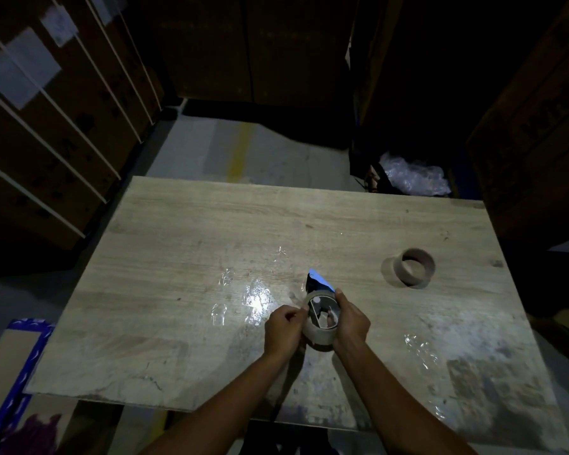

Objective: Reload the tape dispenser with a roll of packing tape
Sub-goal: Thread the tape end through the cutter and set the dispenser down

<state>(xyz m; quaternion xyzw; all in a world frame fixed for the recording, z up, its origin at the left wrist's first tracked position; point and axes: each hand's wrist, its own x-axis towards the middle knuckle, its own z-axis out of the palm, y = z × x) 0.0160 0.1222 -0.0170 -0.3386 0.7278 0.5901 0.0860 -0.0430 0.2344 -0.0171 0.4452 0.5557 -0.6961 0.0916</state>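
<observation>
**Both hands on a tape roll and dispenser above a dim wooden surface**

We see two bare forearms reaching in from the bottom edge. The right hand (351, 323) wraps the far side of a roll of packing tape (319, 334), its grip closed around the roll's glossy, pale tan outer band. The left hand (283, 326) is closed too, thumb and fingertips pinched at the roll's near-left rim; we cannot tell whether they hold a loose tape end. The roll is a short, wide cylinder, held just above the surface, near its middle and toward the front edge. Inside the roll's hollow we see pale parts of the tape dispenser (317, 284), and a dark, pointed piece with a bright blue sheen juts out beyond the roll, away from the person.

Well apart to the right, an empty cardboard core (414, 267) lies on its side, a plain brown ring with matte walls.

The surface (211, 244) is a rectangular board of pale wood grain, scuffed and grey-stained toward the right front corner. Shiny, wrinkled patches of clear film catch the light beside the hands.

The room is dark. Tall brown cartons (56, 126) with white straps and paper labels stand at left. More cartons rise behind and at right. Crumpled clear plastic (414, 177) sits beyond the far edge, on a grey floor (211, 149) with a faded yellow line.
</observation>
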